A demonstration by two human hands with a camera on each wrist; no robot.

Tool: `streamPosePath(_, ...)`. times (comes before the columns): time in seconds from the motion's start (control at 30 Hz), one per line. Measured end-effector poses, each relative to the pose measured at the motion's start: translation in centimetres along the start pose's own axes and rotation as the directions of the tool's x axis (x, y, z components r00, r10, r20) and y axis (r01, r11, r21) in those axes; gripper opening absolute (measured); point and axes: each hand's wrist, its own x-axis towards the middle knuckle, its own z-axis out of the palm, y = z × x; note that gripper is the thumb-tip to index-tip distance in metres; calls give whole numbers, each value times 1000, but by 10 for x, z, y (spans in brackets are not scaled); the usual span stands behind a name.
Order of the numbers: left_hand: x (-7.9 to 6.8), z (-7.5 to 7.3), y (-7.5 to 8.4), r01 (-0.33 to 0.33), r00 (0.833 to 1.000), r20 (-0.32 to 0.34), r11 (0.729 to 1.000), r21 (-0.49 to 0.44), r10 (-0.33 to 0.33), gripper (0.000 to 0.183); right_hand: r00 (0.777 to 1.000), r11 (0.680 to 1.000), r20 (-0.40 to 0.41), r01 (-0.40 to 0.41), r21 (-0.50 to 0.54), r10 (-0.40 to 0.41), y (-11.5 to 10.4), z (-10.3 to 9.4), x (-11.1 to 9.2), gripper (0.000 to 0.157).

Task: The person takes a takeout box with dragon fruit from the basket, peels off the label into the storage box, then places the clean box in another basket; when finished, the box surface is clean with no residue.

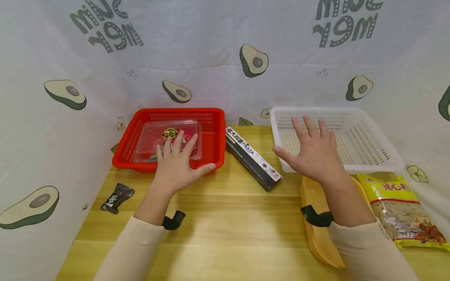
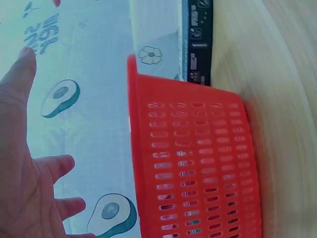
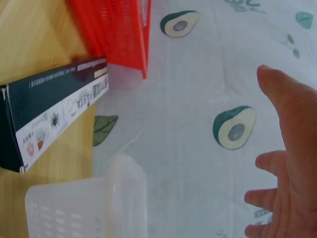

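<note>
1. Far left, we've got a small black packet (image 1: 117,198) on the table, just outside the left wrist.
2. Next up, our left hand (image 1: 174,164): forearm reaching forward, palm down, fingers fanned out, thumb sticking out sideways toward the other hand. It's loose, gripping nothing, and hovers above the red basket (image 1: 213,134). Inside that, beneath the fingertips, sits a clear plastic box (image 1: 154,134).
3. Between our hands there's a black-and-white pasta box (image 1: 251,156), lying at a slant.
4. Our right hand (image 1: 314,154) pretty much mirrors the left: fingers spread, thumb poking inward, released, holding nothing. It hovers over the white basket (image 1: 365,140), clear of its rim.
5. Under the right forearm we spot an orange tray (image 1: 320,242), partly hidden.
6. Last, a yellow food bag (image 1: 404,214) lies just outside the right forearm.
</note>
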Motion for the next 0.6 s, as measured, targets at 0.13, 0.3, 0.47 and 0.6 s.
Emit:
streamPosePath(0.13,-11,1,-1,-13,999,-36,999,-51,11,103,998,998,-34,49,25,-49,-7,-3,-7,98)
streamPosePath(0.3,-23,9,-4,-16,996,-93,992,-124,4,100,994,990,-52,101,94,-96,-18,2,-16,93)
streamPosePath(0.47,-38,24,-7,4,986,-162,978,-207,-38,96,995,973,-28,99,209,-95,-34,16,-28,88)
streamPosePath(0.6,-49,41,-11,41,966,-232,953,-300,-115,90,996,955,-26,88,284,-85,-48,40,-38,80)
